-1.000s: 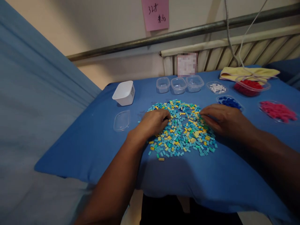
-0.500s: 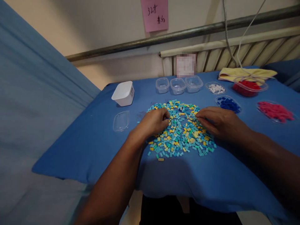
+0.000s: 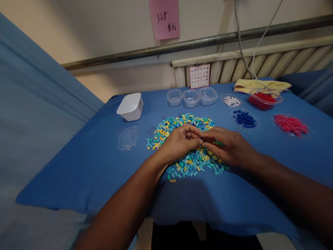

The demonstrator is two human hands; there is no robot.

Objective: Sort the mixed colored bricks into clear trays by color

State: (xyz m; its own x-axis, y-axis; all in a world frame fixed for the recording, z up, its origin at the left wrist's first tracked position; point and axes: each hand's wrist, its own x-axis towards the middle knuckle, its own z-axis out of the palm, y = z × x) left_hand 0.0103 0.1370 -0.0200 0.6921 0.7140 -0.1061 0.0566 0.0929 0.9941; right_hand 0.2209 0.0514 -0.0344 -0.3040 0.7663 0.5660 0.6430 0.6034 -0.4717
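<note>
The left hand point(image 3: 184, 139) and right hand point(image 3: 227, 144), fingertips together, hide the brick pile's point(image 3: 194, 163) middle; any grip is unclear. Three tubs point(image 3: 191, 102) line the worktop's point(image 3: 88, 170) far edge.

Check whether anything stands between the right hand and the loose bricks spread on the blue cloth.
Nothing visible does: the right hand reaches over the bricks. The left hand is close beside it, and the clear tubs stand beyond the bricks.
</note>
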